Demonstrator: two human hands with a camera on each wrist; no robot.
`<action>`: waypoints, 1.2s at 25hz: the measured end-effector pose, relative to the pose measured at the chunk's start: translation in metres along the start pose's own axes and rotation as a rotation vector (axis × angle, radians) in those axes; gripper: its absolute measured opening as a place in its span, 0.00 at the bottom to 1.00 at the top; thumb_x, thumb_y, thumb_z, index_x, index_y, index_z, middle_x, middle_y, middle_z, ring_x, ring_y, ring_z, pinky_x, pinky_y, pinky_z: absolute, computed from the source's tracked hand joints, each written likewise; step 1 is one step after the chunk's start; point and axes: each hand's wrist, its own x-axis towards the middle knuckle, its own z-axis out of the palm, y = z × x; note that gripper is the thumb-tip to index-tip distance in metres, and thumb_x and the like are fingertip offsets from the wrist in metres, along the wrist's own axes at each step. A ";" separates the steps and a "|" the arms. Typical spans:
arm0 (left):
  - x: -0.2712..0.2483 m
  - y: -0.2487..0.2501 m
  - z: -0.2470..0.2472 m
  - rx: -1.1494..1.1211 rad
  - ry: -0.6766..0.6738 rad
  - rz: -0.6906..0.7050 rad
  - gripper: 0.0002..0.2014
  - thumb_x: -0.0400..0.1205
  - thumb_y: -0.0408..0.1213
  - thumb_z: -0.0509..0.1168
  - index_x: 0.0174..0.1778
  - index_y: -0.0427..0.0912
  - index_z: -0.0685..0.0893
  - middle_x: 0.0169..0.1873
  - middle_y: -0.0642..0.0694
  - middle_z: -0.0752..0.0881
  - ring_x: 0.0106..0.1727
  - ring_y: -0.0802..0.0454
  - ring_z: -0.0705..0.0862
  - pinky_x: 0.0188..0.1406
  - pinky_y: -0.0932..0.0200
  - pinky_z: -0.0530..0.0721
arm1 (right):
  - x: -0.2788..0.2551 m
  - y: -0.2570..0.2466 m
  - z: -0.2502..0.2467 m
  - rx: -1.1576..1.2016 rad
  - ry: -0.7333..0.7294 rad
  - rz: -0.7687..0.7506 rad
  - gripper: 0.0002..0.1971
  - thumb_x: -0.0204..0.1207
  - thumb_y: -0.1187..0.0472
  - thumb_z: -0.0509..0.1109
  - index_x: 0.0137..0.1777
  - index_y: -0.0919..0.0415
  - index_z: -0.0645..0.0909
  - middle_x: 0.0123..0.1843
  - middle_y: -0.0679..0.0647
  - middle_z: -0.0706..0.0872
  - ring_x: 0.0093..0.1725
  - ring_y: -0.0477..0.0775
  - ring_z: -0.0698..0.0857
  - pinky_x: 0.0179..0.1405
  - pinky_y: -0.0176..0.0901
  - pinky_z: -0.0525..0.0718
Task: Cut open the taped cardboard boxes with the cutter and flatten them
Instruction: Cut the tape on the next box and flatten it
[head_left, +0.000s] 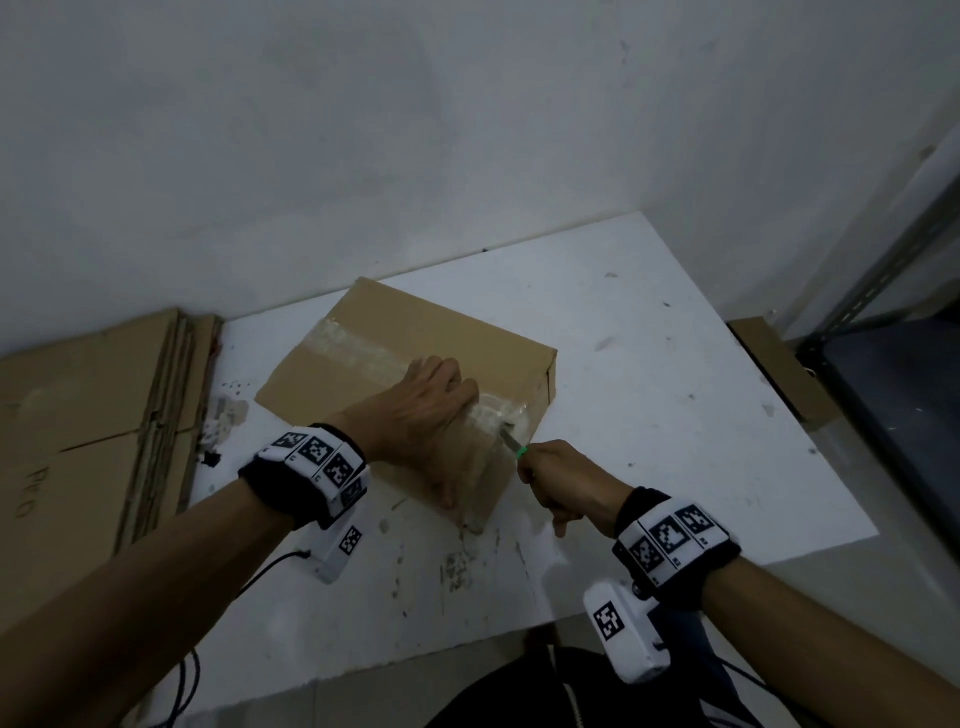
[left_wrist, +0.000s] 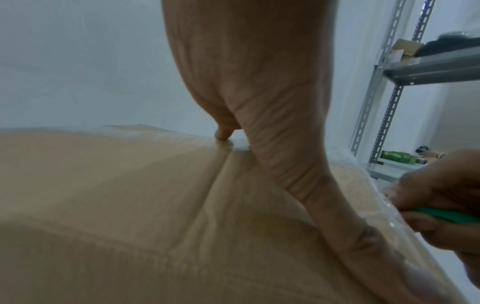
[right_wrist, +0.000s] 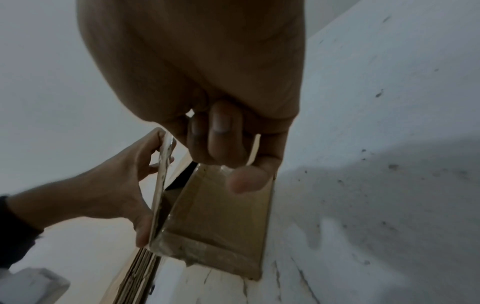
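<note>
Cutter (head_left: 511, 443) at box (head_left: 415, 332) tape — two-handed

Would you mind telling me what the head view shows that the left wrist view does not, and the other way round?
Only the head view shows the white table, the flattened cardboard stack beside it, and the cutter's blade at the taped seam. Only the left wrist view shows items on the metal shelving. Both show the left hand pressing the box and the right hand gripping the green cutter.
</note>
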 end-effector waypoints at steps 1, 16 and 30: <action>0.000 -0.001 -0.001 -0.004 -0.002 0.008 0.25 0.75 0.57 0.65 0.56 0.42 0.69 0.47 0.40 0.73 0.47 0.43 0.70 0.47 0.40 0.79 | -0.001 0.001 0.001 0.027 -0.010 -0.008 0.09 0.78 0.69 0.54 0.38 0.62 0.70 0.22 0.53 0.64 0.16 0.51 0.60 0.24 0.44 0.79; 0.051 0.033 -0.010 -0.508 0.261 -0.683 0.36 0.78 0.58 0.70 0.81 0.51 0.69 0.64 0.46 0.67 0.68 0.47 0.66 0.74 0.46 0.70 | -0.013 -0.024 -0.026 0.293 0.314 -0.034 0.11 0.84 0.54 0.64 0.58 0.61 0.76 0.46 0.60 0.79 0.36 0.58 0.83 0.41 0.57 0.90; -0.085 -0.064 0.012 -0.466 -0.062 -1.354 0.48 0.77 0.73 0.60 0.86 0.42 0.61 0.81 0.36 0.70 0.80 0.34 0.70 0.77 0.43 0.71 | 0.041 -0.053 0.036 0.475 0.015 0.108 0.18 0.82 0.54 0.66 0.69 0.56 0.70 0.50 0.55 0.79 0.45 0.55 0.83 0.43 0.49 0.86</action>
